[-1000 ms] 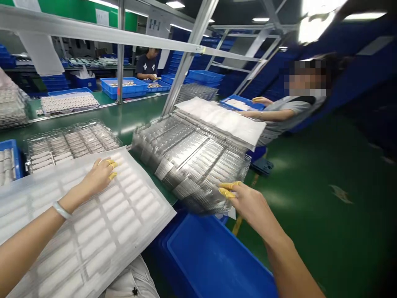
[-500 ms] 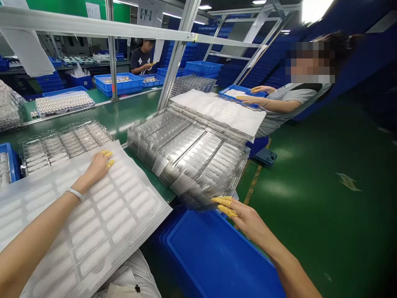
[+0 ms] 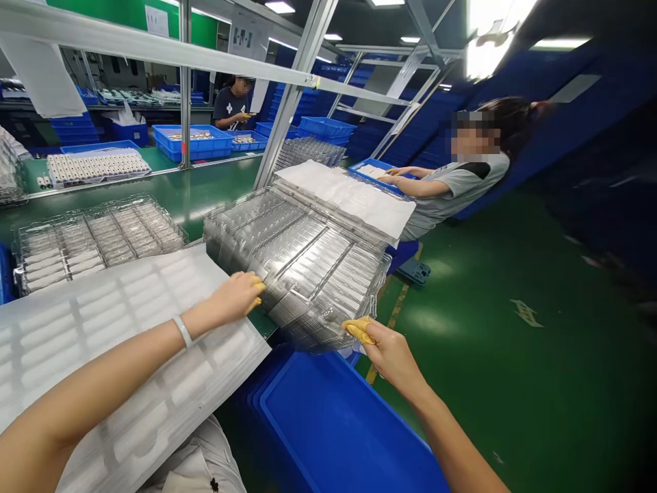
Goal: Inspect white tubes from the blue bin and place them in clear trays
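Your left hand [image 3: 235, 299] has left the white sheet [image 3: 138, 322] and moved right to the near side of the clear plastic tray stack [image 3: 308, 253], its fingers bent, though whether they touch it you cannot tell. Your right hand [image 3: 387, 349] pinches the stack's near right corner with yellow-tipped fingers; the ribbed, glossy trays lie between and beyond both hands.

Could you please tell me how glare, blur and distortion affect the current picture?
Head view: the ceiling lamp is blown out; glare streaks the clear trays; a soft reflection lies on the green floor; the far right is dark and smeared; the right-hand side looks slanted and stretched, probably from a wide lens; the right hand looks fairly crisp.
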A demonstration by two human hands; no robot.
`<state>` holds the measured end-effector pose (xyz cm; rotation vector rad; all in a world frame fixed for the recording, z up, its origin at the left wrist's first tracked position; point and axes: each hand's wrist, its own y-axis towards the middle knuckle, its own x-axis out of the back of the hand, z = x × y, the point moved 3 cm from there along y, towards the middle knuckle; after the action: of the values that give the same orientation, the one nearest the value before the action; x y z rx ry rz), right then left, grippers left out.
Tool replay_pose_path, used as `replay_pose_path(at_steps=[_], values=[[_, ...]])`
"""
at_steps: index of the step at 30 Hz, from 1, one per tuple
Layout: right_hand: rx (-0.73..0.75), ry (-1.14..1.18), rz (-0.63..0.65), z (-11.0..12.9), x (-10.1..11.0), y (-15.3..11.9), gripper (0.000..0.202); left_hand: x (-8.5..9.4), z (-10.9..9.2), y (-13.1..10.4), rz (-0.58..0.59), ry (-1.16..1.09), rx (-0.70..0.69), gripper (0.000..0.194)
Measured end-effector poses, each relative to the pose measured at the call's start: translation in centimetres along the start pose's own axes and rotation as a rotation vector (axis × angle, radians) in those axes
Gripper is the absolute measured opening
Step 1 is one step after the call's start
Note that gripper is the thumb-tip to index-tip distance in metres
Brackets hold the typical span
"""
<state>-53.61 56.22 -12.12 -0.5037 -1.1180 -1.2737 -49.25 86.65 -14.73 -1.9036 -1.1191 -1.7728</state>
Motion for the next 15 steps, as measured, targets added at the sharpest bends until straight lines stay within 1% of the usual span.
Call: replay_pose_path(at_steps=[2, 4, 6, 9, 12, 15], values=[[-0.014, -0.021, -0.050, 0.1, 0.3, 0.2, 0.026, -1.0, -1.8, 0.8, 0.004, 0.008, -0.090, 0.026], [-0.024, -0.035, -0.086, 0.2, 0.8, 0.3, 0.022, -1.9, -2.9, 1.4, -0.003, 0.029, -0.141, 0.031], [-0.029, -0.038, -0.102, 0.5, 1.3, 0.4, 0.022, -2.6, -3.0, 1.7, -0.023, 0.057, -0.153, 0.036], [-0.040, -0.034, -0.116, 1.1, 1.7, 0.6, 0.026, -3.4, -2.5, 1.7, -0.053, 0.098, -0.148, 0.046], [-0.069, -0.033, -0.130, 1.4, 1.8, 0.7, 0.027, -3.6, -2.5, 1.6, -0.081, 0.126, -0.167, 0.051], [-0.097, -0.032, -0.125, 1.6, 1.8, 0.7, 0.025, -3.3, -3.2, 1.9, -0.103, 0.138, -0.203, 0.048]])
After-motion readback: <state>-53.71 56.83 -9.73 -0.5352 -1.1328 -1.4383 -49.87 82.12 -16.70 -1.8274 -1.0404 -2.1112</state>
